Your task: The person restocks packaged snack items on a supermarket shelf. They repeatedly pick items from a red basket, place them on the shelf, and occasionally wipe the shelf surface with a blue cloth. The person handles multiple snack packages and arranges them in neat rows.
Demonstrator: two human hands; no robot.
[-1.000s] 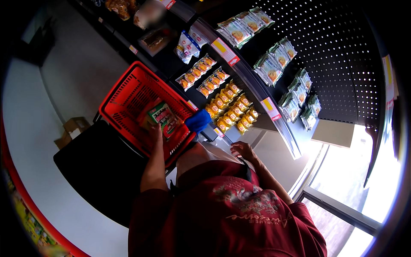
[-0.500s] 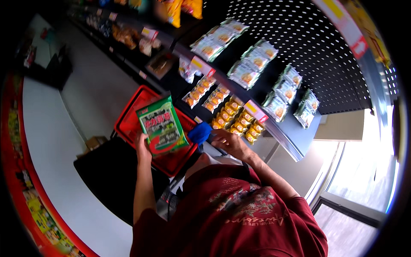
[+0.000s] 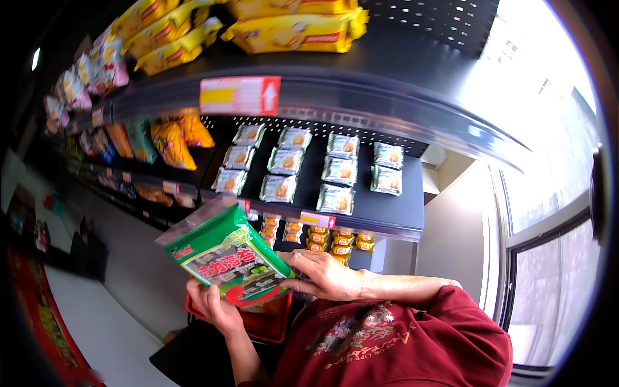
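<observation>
A green bag (image 3: 222, 261) with a clear top is held up at a tilt in front of the shelves, between the person's two hands. The right hand (image 3: 325, 275) reaches across from the right and pinches the bag's right edge between thumb and fingers. The left hand (image 3: 216, 308) is at the bag's lower left edge, its fingers bent and touching it — whether they close on it or only prop it, I cannot tell. Beneath the bag, and partly covered by it, is a red basket (image 3: 284, 319). Behind, the middle shelf (image 3: 387, 209) carries pale packs (image 3: 282, 162) in four rows, with orange bags (image 3: 173, 147) farther left. Small yellow packs (image 3: 342, 242) show below that shelf, just beyond the right hand. Large yellow packs (image 3: 293, 32) lie on the upper shelf (image 3: 412, 58), whose front edge bears a price tag (image 3: 238, 95). Bright window panes (image 3: 548, 284) stand at the right.
</observation>
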